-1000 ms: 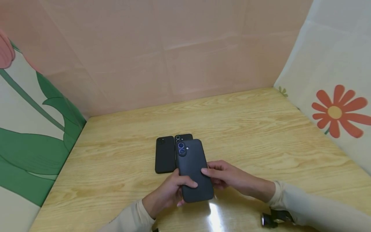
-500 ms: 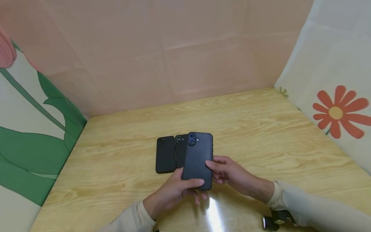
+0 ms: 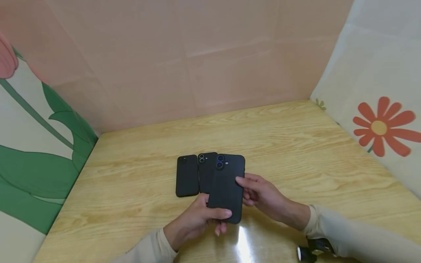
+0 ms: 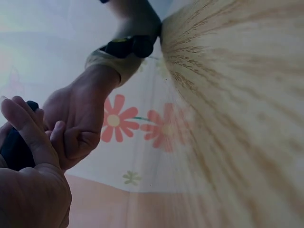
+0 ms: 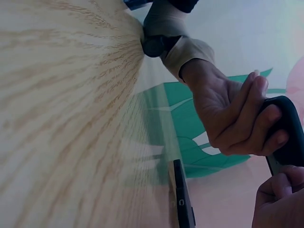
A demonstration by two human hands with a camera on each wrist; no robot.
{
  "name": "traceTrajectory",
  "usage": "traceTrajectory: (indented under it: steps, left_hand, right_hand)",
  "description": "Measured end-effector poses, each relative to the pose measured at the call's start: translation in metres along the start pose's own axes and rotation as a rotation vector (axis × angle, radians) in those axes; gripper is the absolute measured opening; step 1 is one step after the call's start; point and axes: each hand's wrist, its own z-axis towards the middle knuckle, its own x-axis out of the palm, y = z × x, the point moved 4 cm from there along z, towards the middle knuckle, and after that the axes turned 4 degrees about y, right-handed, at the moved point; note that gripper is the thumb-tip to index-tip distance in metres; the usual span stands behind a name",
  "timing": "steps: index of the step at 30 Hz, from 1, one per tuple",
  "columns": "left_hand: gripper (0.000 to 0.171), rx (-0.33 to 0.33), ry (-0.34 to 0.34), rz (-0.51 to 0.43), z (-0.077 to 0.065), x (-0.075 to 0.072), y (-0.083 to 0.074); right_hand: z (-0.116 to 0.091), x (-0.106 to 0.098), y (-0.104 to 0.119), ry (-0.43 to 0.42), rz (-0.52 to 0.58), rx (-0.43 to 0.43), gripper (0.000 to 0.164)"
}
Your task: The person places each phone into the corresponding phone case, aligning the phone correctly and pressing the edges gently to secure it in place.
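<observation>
A dark smartphone point(image 3: 227, 193), its back with two camera lenses turned up, is held above the table in both hands. My left hand point(image 3: 194, 219) grips its lower left part, thumb across the back and fingers beneath. The right hand point(image 3: 264, 197) pinches its right edge, thumb on the back. In the right wrist view, left-hand fingers point(image 5: 251, 118) curl against the underside of the phone point(image 5: 289, 142). Two more phones lie back up on the table: a black one point(image 3: 187, 177) at the left, and beside it another dark phone point(image 3: 205, 173), partly hidden by the held one.
The wood-grain table point(image 3: 131, 160) spreads around the hands. A pink sheet point(image 3: 197, 65) hangs along its back edge, with flower-printed sheets point(image 3: 388, 73) at the sides. A black strapped device point(image 3: 312, 250) sits at the right wrist.
The held phone has shifted right and straightened from a leftward tilt, uncovering more of the phone behind it. In the last half second it dropped slightly. Both hands keep hold of it.
</observation>
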Motion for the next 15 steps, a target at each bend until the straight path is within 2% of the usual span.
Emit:
traceTrajectory:
  steps: [3,7,11,15]
  left_hand:
    - [0.015,-0.005,0.004,-0.015,-0.0009,0.0001,0.0012]
    - [0.017,0.043,0.036,-0.017,-0.0017,0.0009,0.0002]
    - [0.033,0.099,0.081,-0.012,-0.0033,0.0019,-0.0011]
    - [0.055,0.086,0.08,0.008,-0.004,0.0016,-0.0014]
  right_hand:
    - [-0.0006,0.0002,-0.0011,0.005,0.026,0.007,0.025]
    - [-0.0003,0.0,-0.002,0.015,0.05,0.003,0.026]
    - [0.0004,0.0001,-0.0017,0.031,0.084,-0.016,0.027]
    - [0.0021,-0.001,-0.0024,0.037,0.108,0.007,0.028]
